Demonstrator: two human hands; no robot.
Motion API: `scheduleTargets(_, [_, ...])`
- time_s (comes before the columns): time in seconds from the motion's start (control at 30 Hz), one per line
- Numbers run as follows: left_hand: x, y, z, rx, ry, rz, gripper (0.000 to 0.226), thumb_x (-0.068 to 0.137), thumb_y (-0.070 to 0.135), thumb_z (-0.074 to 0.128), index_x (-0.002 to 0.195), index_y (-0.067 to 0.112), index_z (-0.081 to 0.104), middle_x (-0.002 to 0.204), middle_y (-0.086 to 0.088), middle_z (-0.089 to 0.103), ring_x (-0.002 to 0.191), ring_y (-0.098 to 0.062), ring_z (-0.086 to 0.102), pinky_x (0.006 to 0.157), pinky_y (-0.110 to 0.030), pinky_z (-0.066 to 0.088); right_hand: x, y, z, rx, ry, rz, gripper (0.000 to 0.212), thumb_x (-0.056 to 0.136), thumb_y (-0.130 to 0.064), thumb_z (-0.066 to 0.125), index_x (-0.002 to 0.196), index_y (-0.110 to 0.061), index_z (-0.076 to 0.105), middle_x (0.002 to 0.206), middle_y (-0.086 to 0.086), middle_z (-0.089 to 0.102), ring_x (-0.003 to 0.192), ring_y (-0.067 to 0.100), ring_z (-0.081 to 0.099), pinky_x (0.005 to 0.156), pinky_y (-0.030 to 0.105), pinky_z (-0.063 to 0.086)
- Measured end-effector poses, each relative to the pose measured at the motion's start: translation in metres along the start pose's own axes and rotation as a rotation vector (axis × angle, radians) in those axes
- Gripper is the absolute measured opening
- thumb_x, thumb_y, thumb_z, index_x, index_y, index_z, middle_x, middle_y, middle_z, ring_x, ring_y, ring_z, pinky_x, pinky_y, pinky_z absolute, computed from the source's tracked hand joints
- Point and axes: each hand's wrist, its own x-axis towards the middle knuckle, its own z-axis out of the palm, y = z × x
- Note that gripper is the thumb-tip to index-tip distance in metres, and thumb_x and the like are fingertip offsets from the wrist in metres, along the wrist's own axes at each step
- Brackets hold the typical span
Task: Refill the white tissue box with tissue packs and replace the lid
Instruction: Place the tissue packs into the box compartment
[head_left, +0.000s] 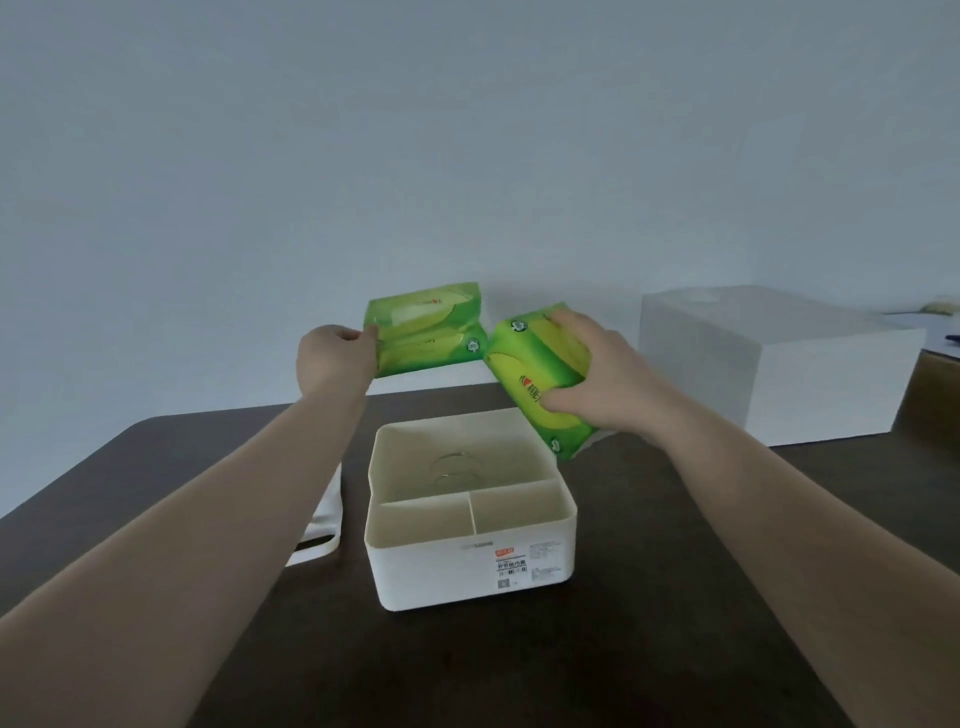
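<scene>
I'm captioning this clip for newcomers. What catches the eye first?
The bright green tissue packs: the left hand holds two stacked packs, the right hand grips a tilted pack over the far right corner of the open white tissue box on the dark table.

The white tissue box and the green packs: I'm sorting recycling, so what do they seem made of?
The white tissue box looks like matte rigid plastic: thin moulded walls and dividers, rounded corners. The green packs, one in the left hand and one in the right hand, look like glossy plastic film: sheen and soft creases.
</scene>
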Motion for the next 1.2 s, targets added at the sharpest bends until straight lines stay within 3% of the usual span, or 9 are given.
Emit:
scheduleTargets(0.17, [0.029,-0.036,0.024,0.059,-0.178,-0.159,0.023,0.081,0.009,0.067,0.060,0.013,0.057,0.085,-0.018,0.074,0.088,-0.031,0.071,0.087,-0.037,0.058,0.012,-0.016,0.010,-0.114,-0.179,-0.247,0.098,0.051,-0.049,0.066,0.139,-0.054,0.022,0.136,0.002,0.046,0.121,0.026,0.048,0.101,0.047,0.044])
scheduleTargets(0.27, [0.040,-0.057,0.034,-0.041,-0.225,-0.272,0.032,0.088,0.004,0.059,0.062,0.016,0.045,0.050,0.000,0.063,0.068,-0.019,0.066,0.060,-0.018,0.058,0.015,-0.023,0.015,-0.199,-0.333,-0.363,0.094,0.067,-0.030,0.075,0.143,-0.051,0.023,0.139,-0.001,0.042,0.124,0.023,0.042,0.105,0.044,0.039])
scheduleTargets(0.37, [0.045,-0.074,0.036,0.067,-0.214,-0.320,0.029,0.072,-0.002,0.056,0.051,0.013,0.044,0.023,-0.001,0.048,0.055,-0.023,0.057,0.061,-0.023,0.050,0.019,-0.030,0.022,-0.333,-0.395,-0.436,0.091,0.070,-0.029,0.074,0.142,-0.053,0.023,0.138,-0.005,0.041,0.123,0.023,0.041,0.105,0.047,0.037])
scheduleTargets(0.5, [0.039,-0.083,0.034,0.333,-0.336,-0.256,0.032,0.073,0.000,0.056,0.045,0.010,0.042,0.052,-0.007,0.050,0.055,-0.024,0.047,0.048,-0.020,0.039,0.029,-0.036,0.029,-0.469,-0.508,-0.454,0.090,0.071,-0.030,0.072,0.140,-0.057,0.022,0.135,-0.008,0.039,0.125,0.023,0.037,0.105,0.051,0.034])
scheduleTargets(0.63, [0.036,-0.096,0.038,0.550,-0.447,-0.189,0.041,0.072,0.005,0.053,0.040,0.014,0.030,0.047,-0.003,0.036,0.049,-0.022,0.033,0.047,-0.023,0.026,0.037,-0.041,0.033,-0.538,-0.591,-0.492,0.091,0.073,-0.029,0.072,0.141,-0.057,0.020,0.135,-0.009,0.038,0.123,0.020,0.036,0.104,0.048,0.034])
scheduleTargets(0.87, [0.036,-0.103,0.029,0.552,-0.398,-0.141,0.036,0.069,0.019,0.061,0.044,0.013,0.037,0.043,-0.003,0.040,0.043,-0.022,0.034,0.050,-0.022,0.030,0.037,-0.038,0.037,-0.425,-0.712,-0.507,0.093,0.073,-0.020,0.076,0.143,-0.052,0.024,0.138,-0.010,0.039,0.125,0.014,0.037,0.107,0.040,0.037])
scheduleTargets(0.97, [0.034,-0.098,0.020,0.544,-0.433,-0.106,0.015,0.061,0.015,0.054,0.052,0.011,0.043,0.054,-0.005,0.046,0.050,-0.023,0.036,0.052,-0.023,0.030,0.031,-0.031,0.040,-0.392,-0.720,-0.458,0.092,0.074,-0.017,0.074,0.144,-0.049,0.025,0.150,-0.011,0.032,0.137,0.013,0.031,0.113,0.039,0.032])
scheduleTargets(1.03, [0.033,-0.098,0.012,0.561,-0.446,-0.084,0.004,0.063,0.010,0.048,0.060,0.008,0.049,0.062,-0.008,0.050,0.053,-0.024,0.037,0.052,-0.024,0.031,0.028,-0.028,0.042,-0.366,-0.695,-0.412,0.091,0.074,-0.018,0.075,0.144,-0.050,0.026,0.151,-0.011,0.034,0.137,0.014,0.033,0.112,0.039,0.034])
scheduleTargets(1.2, [0.027,-0.102,-0.018,0.557,-0.430,-0.073,0.008,0.074,0.012,0.048,0.068,0.010,0.052,0.071,-0.009,0.052,0.058,-0.026,0.041,0.053,-0.026,0.036,0.017,-0.035,0.040,-0.395,-0.617,-0.380,0.077,0.076,-0.034,0.077,0.142,-0.042,0.037,0.148,-0.011,0.041,0.134,0.012,0.038,0.110,0.034,0.035])
